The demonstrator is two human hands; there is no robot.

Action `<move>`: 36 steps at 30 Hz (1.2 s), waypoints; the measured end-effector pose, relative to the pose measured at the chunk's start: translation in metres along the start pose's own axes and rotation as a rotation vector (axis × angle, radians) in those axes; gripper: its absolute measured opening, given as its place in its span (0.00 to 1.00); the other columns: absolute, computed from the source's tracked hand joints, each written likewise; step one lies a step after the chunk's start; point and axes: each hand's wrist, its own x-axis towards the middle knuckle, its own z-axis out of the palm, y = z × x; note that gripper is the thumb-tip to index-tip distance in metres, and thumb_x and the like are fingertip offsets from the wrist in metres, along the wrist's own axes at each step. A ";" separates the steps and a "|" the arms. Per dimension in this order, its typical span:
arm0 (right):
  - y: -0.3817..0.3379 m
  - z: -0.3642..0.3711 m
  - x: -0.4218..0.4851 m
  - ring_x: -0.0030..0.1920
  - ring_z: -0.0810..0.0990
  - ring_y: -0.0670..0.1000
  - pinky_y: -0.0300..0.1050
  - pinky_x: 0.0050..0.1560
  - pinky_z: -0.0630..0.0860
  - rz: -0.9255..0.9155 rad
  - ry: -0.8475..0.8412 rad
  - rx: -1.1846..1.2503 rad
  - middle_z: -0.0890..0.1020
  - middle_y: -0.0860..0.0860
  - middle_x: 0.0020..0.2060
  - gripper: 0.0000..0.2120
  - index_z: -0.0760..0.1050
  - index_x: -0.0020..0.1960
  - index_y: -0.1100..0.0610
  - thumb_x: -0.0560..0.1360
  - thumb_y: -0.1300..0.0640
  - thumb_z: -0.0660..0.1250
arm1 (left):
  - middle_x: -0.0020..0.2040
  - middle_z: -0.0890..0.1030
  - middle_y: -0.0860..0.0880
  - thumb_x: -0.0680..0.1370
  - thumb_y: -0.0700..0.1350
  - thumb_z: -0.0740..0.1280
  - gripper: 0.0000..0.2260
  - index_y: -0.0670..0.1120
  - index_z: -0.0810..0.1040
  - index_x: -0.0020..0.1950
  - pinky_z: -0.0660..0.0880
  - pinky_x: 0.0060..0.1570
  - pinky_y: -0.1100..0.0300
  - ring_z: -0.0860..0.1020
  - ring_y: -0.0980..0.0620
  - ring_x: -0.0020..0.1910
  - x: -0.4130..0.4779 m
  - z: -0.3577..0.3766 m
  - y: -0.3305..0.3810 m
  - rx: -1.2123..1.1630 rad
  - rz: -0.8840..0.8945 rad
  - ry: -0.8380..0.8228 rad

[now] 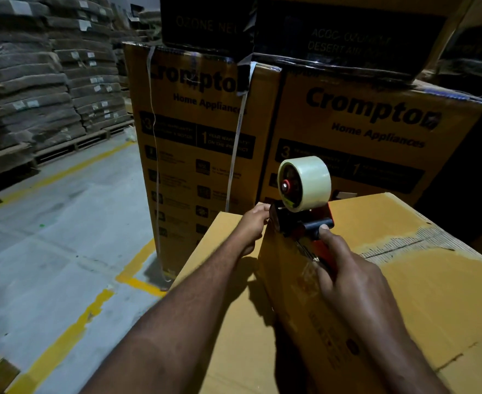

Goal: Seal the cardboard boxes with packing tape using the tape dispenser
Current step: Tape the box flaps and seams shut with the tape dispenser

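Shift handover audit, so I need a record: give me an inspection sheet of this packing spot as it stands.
Surface: cardboard box top, liner torn near its seam at right.
Job's things: tape dispenser with pale tape roll, at the box's far edge.
Clutter: loose white strap hanging down one of the printed cartons.
Hands: left hand grips the box's far edge; right hand grips the dispenser handle.
Cables: nothing seen.
Surroundings: those cartons stacked behind; bundles on pallets at left; concrete floor with yellow lines.
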 end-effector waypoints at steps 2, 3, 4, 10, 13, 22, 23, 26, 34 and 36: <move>0.001 0.001 -0.001 0.58 0.80 0.53 0.45 0.55 0.77 -0.009 0.006 -0.009 0.81 0.52 0.62 0.34 0.53 0.80 0.43 0.80 0.49 0.66 | 0.61 0.79 0.53 0.86 0.45 0.56 0.12 0.50 0.78 0.62 0.69 0.51 0.54 0.75 0.54 0.60 -0.005 0.001 -0.012 0.025 0.017 -0.006; 0.001 0.001 -0.002 0.59 0.80 0.53 0.44 0.56 0.76 -0.009 0.001 -0.012 0.80 0.51 0.63 0.34 0.53 0.80 0.43 0.80 0.49 0.66 | 0.61 0.78 0.53 0.87 0.44 0.55 0.13 0.50 0.78 0.64 0.69 0.51 0.56 0.75 0.54 0.59 -0.006 -0.002 -0.017 0.094 0.024 -0.013; 0.002 0.001 -0.003 0.59 0.80 0.53 0.44 0.55 0.76 -0.007 -0.006 -0.014 0.80 0.51 0.63 0.34 0.52 0.80 0.42 0.80 0.49 0.66 | 0.62 0.78 0.52 0.86 0.42 0.56 0.14 0.50 0.79 0.65 0.70 0.49 0.57 0.75 0.53 0.58 -0.005 -0.007 -0.021 0.197 0.038 -0.028; -0.001 -0.001 0.000 0.55 0.80 0.53 0.44 0.51 0.76 0.015 -0.013 -0.006 0.81 0.52 0.59 0.34 0.52 0.80 0.42 0.80 0.49 0.66 | 0.65 0.80 0.51 0.85 0.44 0.60 0.12 0.51 0.81 0.63 0.77 0.59 0.50 0.79 0.50 0.60 0.012 -0.031 0.016 0.107 0.145 0.130; -0.004 -0.004 0.005 0.55 0.80 0.52 0.44 0.52 0.76 0.033 -0.044 -0.013 0.81 0.51 0.60 0.34 0.51 0.80 0.41 0.81 0.50 0.65 | 0.62 0.82 0.48 0.85 0.55 0.60 0.14 0.51 0.82 0.59 0.77 0.59 0.50 0.80 0.51 0.56 0.001 -0.011 0.027 -0.216 0.050 -0.059; -0.020 -0.005 0.003 0.41 0.71 0.48 0.40 0.39 0.69 0.095 -0.114 -0.103 0.74 0.49 0.49 0.35 0.43 0.79 0.37 0.82 0.51 0.61 | 0.55 0.83 0.37 0.84 0.48 0.65 0.11 0.41 0.82 0.56 0.81 0.43 0.54 0.82 0.44 0.46 0.016 0.015 -0.005 -0.215 -0.062 -0.058; -0.023 -0.003 0.001 0.41 0.71 0.48 0.40 0.38 0.69 0.101 -0.119 -0.108 0.72 0.48 0.48 0.34 0.42 0.78 0.36 0.82 0.51 0.60 | 0.53 0.84 0.37 0.83 0.46 0.65 0.09 0.41 0.82 0.54 0.81 0.42 0.55 0.82 0.44 0.47 0.016 0.014 -0.006 -0.210 -0.034 -0.069; -0.029 0.000 0.000 0.40 0.71 0.49 0.43 0.38 0.69 0.107 -0.121 -0.122 0.68 0.48 0.45 0.33 0.40 0.78 0.36 0.83 0.51 0.57 | 0.48 0.84 0.45 0.78 0.45 0.69 0.04 0.46 0.81 0.50 0.82 0.42 0.60 0.83 0.51 0.44 0.013 0.013 -0.008 -0.201 0.073 -0.139; -0.031 -0.016 -0.020 0.42 0.70 0.49 0.43 0.39 0.68 0.160 -0.164 -0.193 0.71 0.49 0.49 0.32 0.38 0.78 0.35 0.85 0.54 0.54 | 0.45 0.84 0.45 0.79 0.56 0.65 0.15 0.46 0.83 0.43 0.71 0.68 0.36 0.81 0.42 0.53 0.027 0.002 -0.006 0.282 0.144 -0.003; -0.027 -0.024 -0.035 0.44 0.73 0.48 0.43 0.41 0.72 0.201 -0.187 -0.203 0.73 0.48 0.51 0.33 0.38 0.77 0.34 0.85 0.55 0.55 | 0.38 0.78 0.53 0.85 0.52 0.58 0.19 0.48 0.76 0.37 0.59 0.75 0.38 0.76 0.46 0.48 0.013 0.002 0.008 0.552 0.192 0.096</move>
